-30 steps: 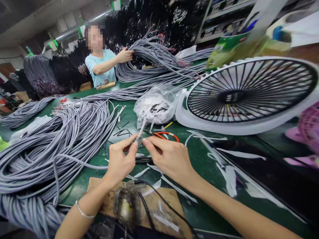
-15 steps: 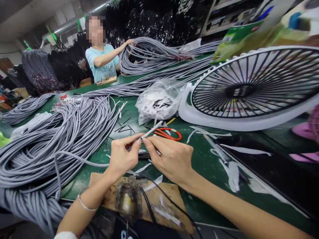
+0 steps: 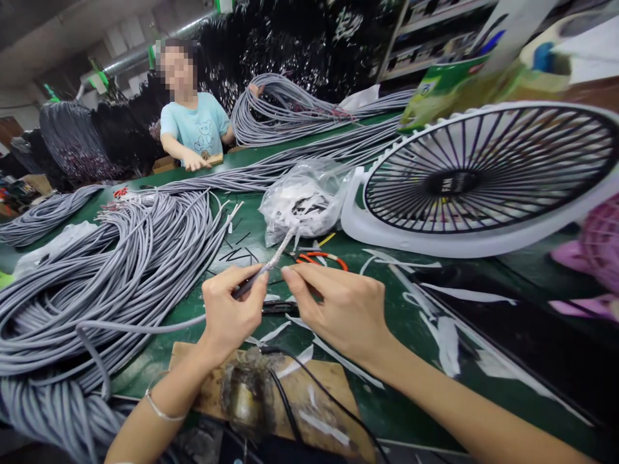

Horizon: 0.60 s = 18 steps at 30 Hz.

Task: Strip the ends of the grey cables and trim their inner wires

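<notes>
My left hand point(image 3: 231, 310) pinches the end of a grey cable point(image 3: 145, 327) whose stripped silvery tip point(image 3: 278, 250) sticks up and away from me. The cable runs left from that hand into a big heap of grey cables point(image 3: 106, 270). My right hand point(image 3: 341, 304) hovers just right of the left one, thumb and forefinger close together near the cable end; whether they hold anything is hidden. Red-handled scissors point(image 3: 323, 259) lie on the green table point(image 3: 401, 303) just beyond my fingers.
A white desk fan point(image 3: 478, 183) lies tilted at the right. A clear plastic bag point(image 3: 304, 200) sits behind the scissors. A wooden block with a solder pot point(image 3: 246, 393) and black cord lies near me. A person in a light blue shirt point(image 3: 196, 129) handles cables at the far side.
The stripped cable tip has swung from pointing right to pointing up and away. My hands have parted slightly. The person opposite has lowered one hand to the table.
</notes>
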Each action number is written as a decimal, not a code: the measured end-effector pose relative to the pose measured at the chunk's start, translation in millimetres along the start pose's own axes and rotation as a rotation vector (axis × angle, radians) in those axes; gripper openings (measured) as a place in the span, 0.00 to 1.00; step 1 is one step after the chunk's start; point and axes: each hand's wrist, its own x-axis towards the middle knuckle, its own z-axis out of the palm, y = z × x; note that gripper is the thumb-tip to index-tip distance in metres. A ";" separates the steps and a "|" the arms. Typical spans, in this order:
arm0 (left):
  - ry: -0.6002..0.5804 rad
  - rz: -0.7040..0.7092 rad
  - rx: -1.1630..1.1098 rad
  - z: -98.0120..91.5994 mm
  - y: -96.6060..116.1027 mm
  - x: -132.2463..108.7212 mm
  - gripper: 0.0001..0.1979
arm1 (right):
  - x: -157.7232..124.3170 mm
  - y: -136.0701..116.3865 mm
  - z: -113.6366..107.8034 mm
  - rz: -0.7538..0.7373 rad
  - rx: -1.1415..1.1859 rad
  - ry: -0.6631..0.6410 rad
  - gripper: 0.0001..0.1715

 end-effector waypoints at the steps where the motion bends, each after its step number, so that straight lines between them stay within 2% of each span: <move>1: 0.000 0.008 0.004 0.0 0.7 0.1 0.11 | -0.6 0.0 0.1 0.004 0.004 -0.006 0.22; 7: 0.003 0.074 0.060 0.6 2.3 0.5 0.09 | -0.3 0.9 -0.2 0.022 0.027 -0.051 0.21; 12: -0.009 0.135 0.147 1.2 1.0 0.1 0.08 | -0.2 -2.3 0.5 0.117 0.227 -0.162 0.26; 14: -0.015 0.125 0.158 0.6 0.9 0.5 0.08 | -2.4 -5.6 1.2 0.102 0.237 -0.123 0.25; 18: -0.037 0.065 0.118 -0.4 0.1 0.9 0.08 | -5.3 -8.3 3.9 -0.028 0.158 0.008 0.20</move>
